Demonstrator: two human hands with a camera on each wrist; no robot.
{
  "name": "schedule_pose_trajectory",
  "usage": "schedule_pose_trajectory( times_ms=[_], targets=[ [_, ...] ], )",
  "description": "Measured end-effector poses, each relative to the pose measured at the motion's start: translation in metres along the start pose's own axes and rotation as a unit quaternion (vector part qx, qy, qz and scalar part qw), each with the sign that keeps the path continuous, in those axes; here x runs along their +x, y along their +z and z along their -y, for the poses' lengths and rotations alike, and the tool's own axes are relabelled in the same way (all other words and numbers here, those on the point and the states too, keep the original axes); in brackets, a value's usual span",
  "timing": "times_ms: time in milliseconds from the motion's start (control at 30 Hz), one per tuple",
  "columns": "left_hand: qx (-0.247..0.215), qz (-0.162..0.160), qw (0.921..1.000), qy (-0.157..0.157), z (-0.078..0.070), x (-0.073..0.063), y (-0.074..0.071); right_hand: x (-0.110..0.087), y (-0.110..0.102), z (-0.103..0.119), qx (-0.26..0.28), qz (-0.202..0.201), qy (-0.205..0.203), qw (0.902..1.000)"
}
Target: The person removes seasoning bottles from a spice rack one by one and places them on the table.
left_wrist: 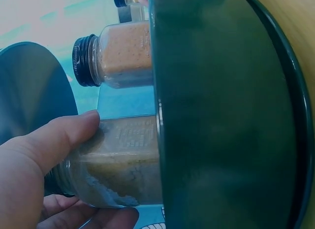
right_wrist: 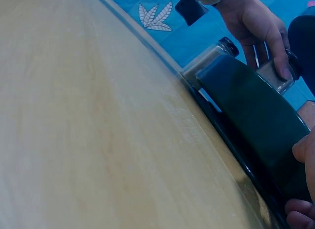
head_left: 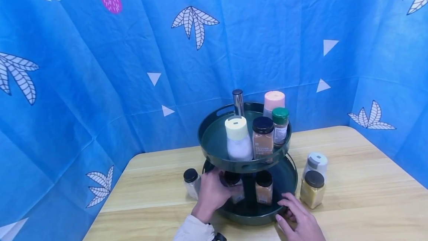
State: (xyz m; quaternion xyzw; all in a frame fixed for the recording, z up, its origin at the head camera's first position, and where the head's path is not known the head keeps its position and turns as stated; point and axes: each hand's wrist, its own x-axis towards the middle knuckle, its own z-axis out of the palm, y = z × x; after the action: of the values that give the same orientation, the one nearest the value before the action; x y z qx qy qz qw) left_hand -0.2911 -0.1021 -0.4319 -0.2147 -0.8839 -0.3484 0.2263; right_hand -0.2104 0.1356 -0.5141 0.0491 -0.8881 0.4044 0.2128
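Note:
My left hand [head_left: 214, 192] grips a small glass spice jar [left_wrist: 123, 160] with a dark lid, on the lower tier of a dark green two-tier turntable tray [head_left: 245, 217]. In the left wrist view the thumb lies on one side of the jar and the fingers on the other; its contents look brownish and partly pale. My right hand [head_left: 299, 218] holds the lower tier's rim at the front right, its thumb against the outer wall. Another black-lidded jar [head_left: 264, 188] with orange-brown powder stands beside the gripped one.
On the upper tier stand a cream-capped bottle [head_left: 238, 138], a ground cinnamon jar [head_left: 263, 138], a green-capped jar [head_left: 280, 127], a pink-capped bottle [head_left: 274, 101] and a slim dark-topped cylinder [head_left: 238, 103]. Left of the tray is a black-lidded jar [head_left: 192, 185]; right, a yellow-filled jar [head_left: 312, 190] and white-capped bottle [head_left: 315, 163].

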Motion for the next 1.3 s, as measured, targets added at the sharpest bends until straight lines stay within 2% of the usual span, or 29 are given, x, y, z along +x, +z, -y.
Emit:
schedule_pose_trajectory(
  times_ms=[200, 500, 967, 1300],
  targets=[
    [-0.009, -0.015, 0.9998, -0.01, 0.002, -0.002, -0.004, 0.0, 0.001, 0.0, 0.0, -0.004, 0.001, 1.0],
    [0.009, -0.033, 0.9994, -0.01, 0.005, 0.0, -0.01, 0.0, 0.003, -0.001, 0.005, -0.015, -0.016, 0.9997],
    [-0.012, 0.002, 0.9981, -0.06, 0.004, 0.002, -0.019, -0.001, 0.002, -0.001, 0.005, -0.014, -0.014, 0.9998],
    [0.004, -0.015, 0.9984, -0.054, 0.005, 0.001, -0.024, -0.001, 0.001, -0.001, 0.0, -0.006, -0.005, 1.0]
  ],
)
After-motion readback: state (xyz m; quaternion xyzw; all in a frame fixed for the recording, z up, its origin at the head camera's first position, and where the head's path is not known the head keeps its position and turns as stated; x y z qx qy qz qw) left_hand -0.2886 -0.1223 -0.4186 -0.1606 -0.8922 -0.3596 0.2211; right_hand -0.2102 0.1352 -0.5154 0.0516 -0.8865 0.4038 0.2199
